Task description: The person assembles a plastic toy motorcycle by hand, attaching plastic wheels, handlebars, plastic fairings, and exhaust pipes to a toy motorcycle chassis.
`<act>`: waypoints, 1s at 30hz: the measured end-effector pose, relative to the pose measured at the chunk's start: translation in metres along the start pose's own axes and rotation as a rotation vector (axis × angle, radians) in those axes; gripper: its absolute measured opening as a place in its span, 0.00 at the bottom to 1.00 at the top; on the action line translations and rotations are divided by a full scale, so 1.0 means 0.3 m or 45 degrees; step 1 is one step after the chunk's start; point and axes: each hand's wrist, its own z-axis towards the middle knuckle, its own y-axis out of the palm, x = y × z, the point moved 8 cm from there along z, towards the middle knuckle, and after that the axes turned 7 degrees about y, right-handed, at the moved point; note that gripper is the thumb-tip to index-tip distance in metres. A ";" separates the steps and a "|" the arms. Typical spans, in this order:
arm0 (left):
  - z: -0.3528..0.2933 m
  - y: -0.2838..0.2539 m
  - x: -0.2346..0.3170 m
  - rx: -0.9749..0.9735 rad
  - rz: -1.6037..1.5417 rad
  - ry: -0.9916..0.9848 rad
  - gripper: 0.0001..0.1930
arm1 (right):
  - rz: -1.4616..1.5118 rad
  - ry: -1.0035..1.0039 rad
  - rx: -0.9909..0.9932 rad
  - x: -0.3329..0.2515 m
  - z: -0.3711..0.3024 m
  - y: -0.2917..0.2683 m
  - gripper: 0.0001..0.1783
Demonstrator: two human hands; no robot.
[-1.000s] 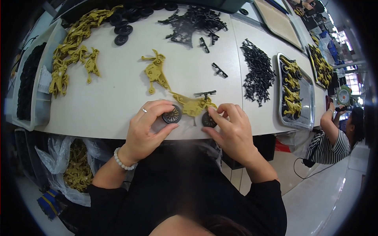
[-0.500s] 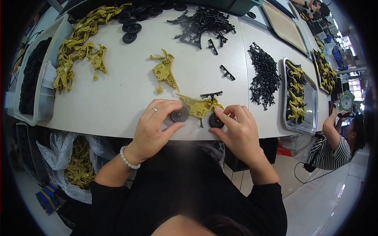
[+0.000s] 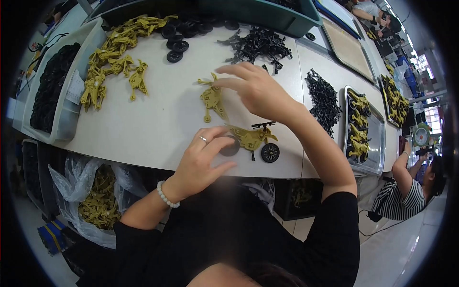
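Observation:
A yellow toy motorbike (image 3: 249,139) with a black handlebar and two black wheels lies near the table's front edge. The curled fingers of my left hand (image 3: 200,155) rest at its left wheel (image 3: 230,146), which is blurred and partly covered. My left thumb is held apart below that wheel. The right wheel (image 3: 270,152) is uncovered. Over the table, my right hand (image 3: 260,91) is open, its fingers stretched leftward. Their tips are close to a loose yellow motorbike body (image 3: 212,101); whether they touch it I cannot tell.
Yellow bodies (image 3: 117,43) and black wheels (image 3: 175,56) are heaped at the far left, black handlebars (image 3: 263,48) beyond my right hand. Small black parts (image 3: 324,93) and a metal tray (image 3: 377,131) of assembled motorbikes stand at right. A bin (image 3: 62,119) of black parts is at left.
My right hand has left the motorbike's right wheel and moved up and left toward the loose yellow body, opening its fingers. My left hand stays at the left wheel. The whole view has shifted slightly.

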 end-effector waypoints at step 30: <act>0.153 0.043 0.070 -0.290 0.278 0.379 0.21 | 0.777 0.975 -0.342 0.023 -0.362 -0.088 0.17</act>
